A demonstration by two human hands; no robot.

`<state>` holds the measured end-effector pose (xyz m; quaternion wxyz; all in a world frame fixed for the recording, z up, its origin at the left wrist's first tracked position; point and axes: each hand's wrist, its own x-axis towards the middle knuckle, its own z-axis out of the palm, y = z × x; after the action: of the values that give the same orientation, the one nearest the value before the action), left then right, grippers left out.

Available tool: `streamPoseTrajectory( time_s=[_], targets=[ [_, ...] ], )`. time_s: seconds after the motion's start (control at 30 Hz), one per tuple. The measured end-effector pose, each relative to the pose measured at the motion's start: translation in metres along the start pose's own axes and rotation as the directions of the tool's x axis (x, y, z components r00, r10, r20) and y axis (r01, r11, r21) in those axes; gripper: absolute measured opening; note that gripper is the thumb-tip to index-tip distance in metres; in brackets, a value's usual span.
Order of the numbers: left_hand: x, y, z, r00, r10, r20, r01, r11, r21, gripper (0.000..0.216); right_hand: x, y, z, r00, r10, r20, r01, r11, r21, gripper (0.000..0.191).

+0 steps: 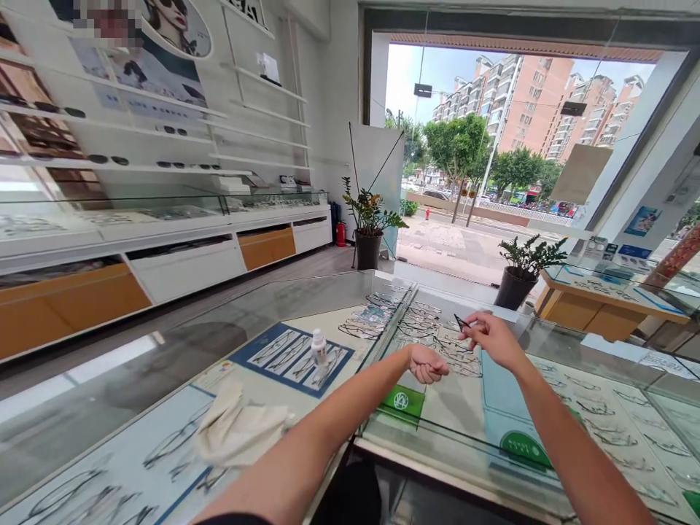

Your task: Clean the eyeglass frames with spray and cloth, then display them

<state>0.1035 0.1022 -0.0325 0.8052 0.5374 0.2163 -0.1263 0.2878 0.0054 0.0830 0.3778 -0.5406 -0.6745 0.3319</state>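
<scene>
Cloth (240,423), pale, crumpled: on the glass tabletop (219,328), toward its near left corner.

Card (400,401), green: under the glass, near edge, beside the seam between two sections.

Left hand (429,364): over the tabletop just right of the seam. Grip narrow, fingers curled to the palm; whether anything is inside cannot be told.

Bottle (318,354), white cap: upright, left of the seam, by a blue-edged tray (240,356) of glasses.

Right hand (495,341): above the right section. Grip pinched, thumb and fingers together on one item.

Dark piece (460,321), thin, angular, perhaps part of some glasses: at the right fingertips, on their left side. Long axis seemingly slanting toward the far left corner. Right hand touches it; left hand is apart, nearer the front edge.

Glasses (424,313), many: in rows toward the far edge, along the seam.
</scene>
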Motion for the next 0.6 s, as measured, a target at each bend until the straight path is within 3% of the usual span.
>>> streamPoseTrajectory(
  time_s=[0.17,0.3,0.4,0.6],
  targets=[
    [-0.011,-0.004,0.021,0.967,0.155,-0.2,-0.166,0.985,-0.038,0.046,-0.046,0.017,0.012,0.994,-0.063,-0.085,0.059,0.997,-0.05,0.015],
    [-0.018,-0.03,0.049,0.84,0.342,-0.422,-0.41,0.908,-0.081,0.04,-0.083,0.022,0.037,0.991,-0.093,-0.099,0.071,0.976,-0.204,0.015],
    [-0.03,-0.059,0.071,0.753,0.375,-0.54,-0.499,0.861,-0.097,0.038,-0.107,0.024,0.061,0.993,-0.104,-0.056,0.082,0.945,-0.316,0.02],
    [-0.054,-0.098,0.11,0.748,0.345,-0.566,-0.48,0.871,-0.103,0.056,-0.134,0.033,0.103,0.989,-0.147,-0.022,0.12,0.875,-0.469,0.025]
  ],
)
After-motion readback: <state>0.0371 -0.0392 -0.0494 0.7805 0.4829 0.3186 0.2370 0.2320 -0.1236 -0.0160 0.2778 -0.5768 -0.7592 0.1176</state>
